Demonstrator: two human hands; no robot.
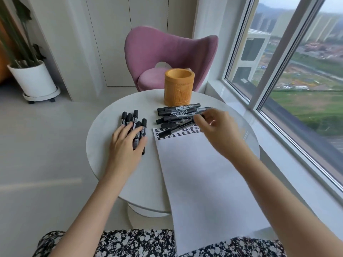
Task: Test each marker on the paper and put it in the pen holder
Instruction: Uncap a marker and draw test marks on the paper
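Note:
A long white paper [204,182] lies on the round white table [101,154], with a row of black written characters along its far edge. My right hand [220,132] pinches a black marker [172,129] that slants down-left over those characters. Behind it lies a pile of several black markers [178,110]. An empty-looking orange pen holder [179,88] stands upright at the table's far edge. On the left, a second group of several capped markers [130,117] lies side by side. My left hand [126,143] rests flat on them with fingers spread.
A pink chair [167,52] stands just beyond the table. A large window [297,71] and its sill run along the right. A potted plant in a white pot [33,80] stands on the floor at far left. The paper's near end hangs over my lap.

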